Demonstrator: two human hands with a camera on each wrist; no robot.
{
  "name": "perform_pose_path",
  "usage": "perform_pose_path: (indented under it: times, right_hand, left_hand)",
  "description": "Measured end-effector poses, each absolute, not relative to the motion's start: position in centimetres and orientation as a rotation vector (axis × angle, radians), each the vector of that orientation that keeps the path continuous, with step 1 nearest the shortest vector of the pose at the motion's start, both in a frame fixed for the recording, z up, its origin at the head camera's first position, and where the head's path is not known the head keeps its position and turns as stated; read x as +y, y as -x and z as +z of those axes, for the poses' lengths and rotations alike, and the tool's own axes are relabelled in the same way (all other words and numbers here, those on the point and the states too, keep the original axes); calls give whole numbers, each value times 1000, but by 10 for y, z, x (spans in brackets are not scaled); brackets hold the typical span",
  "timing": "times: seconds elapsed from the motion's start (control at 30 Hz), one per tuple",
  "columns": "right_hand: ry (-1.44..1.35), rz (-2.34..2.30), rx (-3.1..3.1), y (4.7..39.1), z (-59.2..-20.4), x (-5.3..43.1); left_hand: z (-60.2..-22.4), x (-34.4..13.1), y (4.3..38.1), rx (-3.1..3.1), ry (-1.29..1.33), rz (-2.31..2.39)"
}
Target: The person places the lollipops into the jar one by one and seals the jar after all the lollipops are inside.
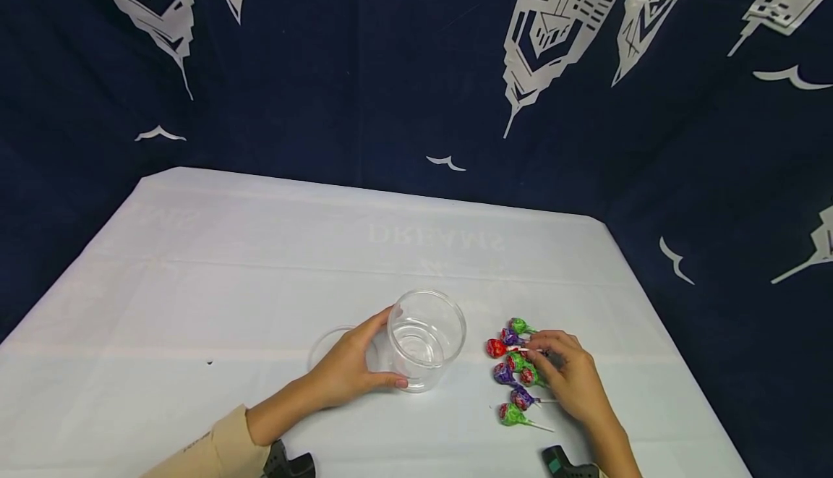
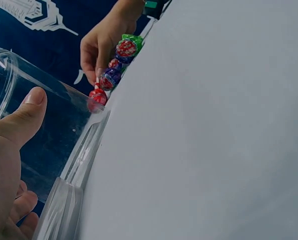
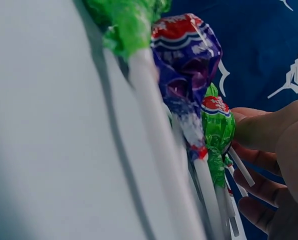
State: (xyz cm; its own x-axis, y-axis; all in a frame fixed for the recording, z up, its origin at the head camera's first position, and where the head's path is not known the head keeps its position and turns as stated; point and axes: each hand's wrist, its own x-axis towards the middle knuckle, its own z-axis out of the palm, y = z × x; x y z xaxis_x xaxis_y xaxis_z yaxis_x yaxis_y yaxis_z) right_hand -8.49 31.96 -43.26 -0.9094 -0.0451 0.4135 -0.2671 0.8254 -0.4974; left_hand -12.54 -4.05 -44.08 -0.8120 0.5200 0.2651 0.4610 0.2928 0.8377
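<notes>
My left hand (image 1: 354, 366) grips a clear plastic jar (image 1: 426, 340) round its side, thumb near the front and fingers behind. The jar stands upright with its mouth uncovered and nothing inside. In the left wrist view the thumb shows plainly against the jar wall (image 2: 64, 135). My right hand (image 1: 569, 377) pinches the white stick of a red-wrapped lollipop (image 1: 496, 348) between thumb and fingers. Around it lie several more lollipops, among them a green one (image 1: 510, 414) at the near end and a purple one (image 1: 522, 398). Close up, a purple lollipop (image 3: 186, 60) partly covers others in the right wrist view.
A clear round lid (image 1: 320, 348) lies flat left of the jar, partly behind my left hand. White cloth covers the table (image 1: 195, 297). Behind it hangs a dark blue curtain (image 1: 312, 102) with white building prints. A small dark speck (image 1: 210, 362) is on the left.
</notes>
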Motion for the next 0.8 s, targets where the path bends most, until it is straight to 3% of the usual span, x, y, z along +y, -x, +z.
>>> perform_pose_path:
  times: [0.8]
  right_hand:
    - [-232, 859, -2474, 85, -429, 312]
  left_hand:
    - [-443, -41, 126, 2510, -953, 1557]
